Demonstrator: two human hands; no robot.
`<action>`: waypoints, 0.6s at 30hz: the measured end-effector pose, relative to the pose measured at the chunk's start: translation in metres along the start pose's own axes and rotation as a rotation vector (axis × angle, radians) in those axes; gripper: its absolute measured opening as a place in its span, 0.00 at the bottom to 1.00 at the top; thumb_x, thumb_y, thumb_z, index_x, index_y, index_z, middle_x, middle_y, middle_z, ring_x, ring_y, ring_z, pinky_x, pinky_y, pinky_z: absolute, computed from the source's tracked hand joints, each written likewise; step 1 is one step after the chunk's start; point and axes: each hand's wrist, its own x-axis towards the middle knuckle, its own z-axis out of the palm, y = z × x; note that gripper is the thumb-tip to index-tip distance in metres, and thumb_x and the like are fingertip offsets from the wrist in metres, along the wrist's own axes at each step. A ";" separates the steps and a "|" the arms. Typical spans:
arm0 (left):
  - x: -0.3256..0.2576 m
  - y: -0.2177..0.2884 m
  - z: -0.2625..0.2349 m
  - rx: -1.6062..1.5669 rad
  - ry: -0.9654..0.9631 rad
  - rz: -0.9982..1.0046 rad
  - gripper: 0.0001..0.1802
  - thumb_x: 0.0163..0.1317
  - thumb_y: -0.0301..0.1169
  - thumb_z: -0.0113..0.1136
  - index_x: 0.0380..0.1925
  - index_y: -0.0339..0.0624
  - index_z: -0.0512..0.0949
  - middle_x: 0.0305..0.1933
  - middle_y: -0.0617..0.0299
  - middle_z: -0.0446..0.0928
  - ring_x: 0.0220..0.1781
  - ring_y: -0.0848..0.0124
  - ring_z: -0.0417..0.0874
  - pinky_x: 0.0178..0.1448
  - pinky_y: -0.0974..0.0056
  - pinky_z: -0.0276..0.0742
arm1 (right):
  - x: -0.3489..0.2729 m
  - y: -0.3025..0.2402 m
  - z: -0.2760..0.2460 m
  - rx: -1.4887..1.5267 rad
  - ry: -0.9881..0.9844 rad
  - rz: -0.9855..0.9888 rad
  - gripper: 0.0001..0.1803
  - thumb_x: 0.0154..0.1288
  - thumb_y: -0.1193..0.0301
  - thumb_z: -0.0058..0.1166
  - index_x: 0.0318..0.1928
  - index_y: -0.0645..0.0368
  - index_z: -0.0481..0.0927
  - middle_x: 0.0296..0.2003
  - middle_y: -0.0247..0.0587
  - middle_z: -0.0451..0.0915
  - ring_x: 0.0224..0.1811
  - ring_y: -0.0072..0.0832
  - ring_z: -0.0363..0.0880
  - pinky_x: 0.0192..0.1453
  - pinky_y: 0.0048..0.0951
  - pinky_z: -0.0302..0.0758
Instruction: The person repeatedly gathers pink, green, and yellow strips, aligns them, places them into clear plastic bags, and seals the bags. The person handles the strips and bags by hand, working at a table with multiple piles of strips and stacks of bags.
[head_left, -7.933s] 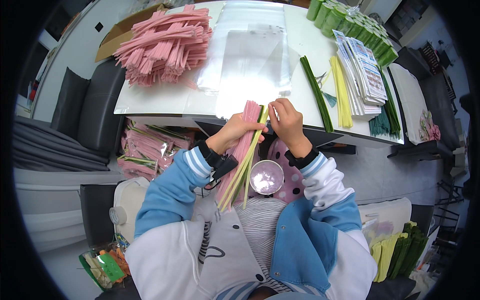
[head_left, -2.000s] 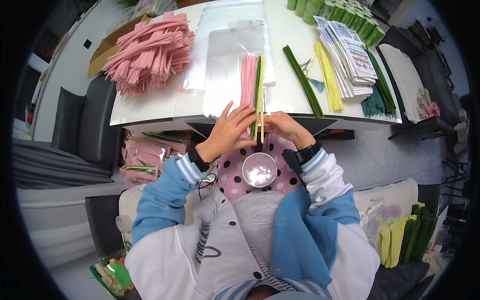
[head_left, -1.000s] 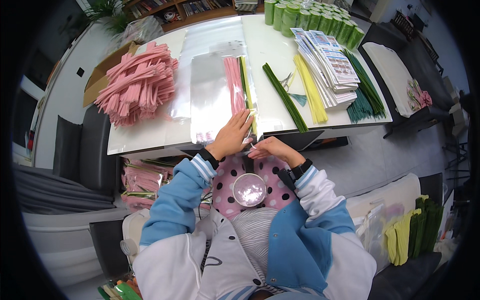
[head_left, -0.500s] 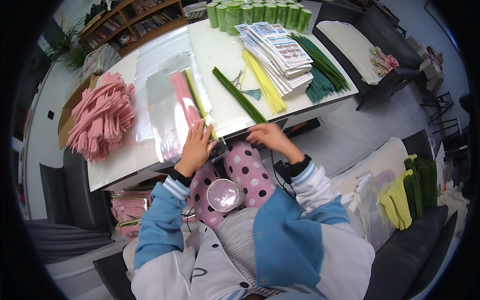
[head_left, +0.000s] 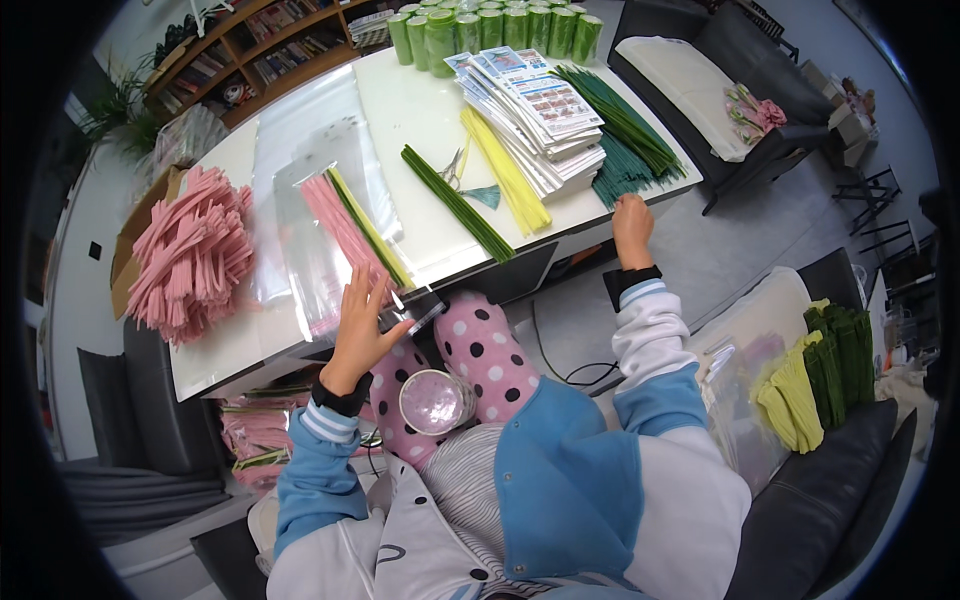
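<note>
So far one clear bag [head_left: 335,235] holds pink and green stems; left hand [head_left: 362,325] rests open on it, right hand [head_left: 632,222], fingers curled, reaches the dark-green pile [head_left: 625,150].

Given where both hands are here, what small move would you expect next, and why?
Probably the right hand closes on the dark green stem bundle at the table edge: it hovers there with nothing held, while the left hand pins the clear plastic sleeve holding pink and green stems.

A home living room used for craft packing: bookshelves [head_left: 250,45], black sofa [head_left: 850,500], white table [head_left: 420,110] of supplies.
</note>
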 end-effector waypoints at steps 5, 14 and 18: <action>-0.017 0.010 -0.021 -0.013 0.055 0.008 0.33 0.51 0.36 0.67 0.57 0.39 0.69 0.68 0.44 0.55 0.69 0.46 0.55 0.67 0.50 0.57 | -0.024 0.028 -0.023 0.000 -0.020 0.044 0.08 0.58 0.69 0.52 0.33 0.61 0.80 0.25 0.49 0.80 0.31 0.50 0.78 0.37 0.45 0.74; -0.007 0.052 -0.040 -1.038 -0.373 -0.312 0.22 0.64 0.31 0.55 0.58 0.37 0.70 0.47 0.62 0.79 0.30 0.80 0.74 0.34 0.74 0.73 | -0.191 0.013 -0.182 0.956 -0.271 0.503 0.08 0.67 0.74 0.49 0.37 0.68 0.76 0.25 0.42 0.79 0.20 0.23 0.76 0.23 0.21 0.74; 0.007 0.067 -0.038 -1.559 -0.413 -0.213 0.32 0.68 0.34 0.48 0.68 0.40 0.48 0.64 0.52 0.65 0.26 0.78 0.71 0.29 0.75 0.70 | -0.225 -0.063 -0.187 1.219 -0.684 0.386 0.08 0.66 0.76 0.49 0.40 0.70 0.76 0.25 0.43 0.79 0.22 0.24 0.77 0.26 0.21 0.75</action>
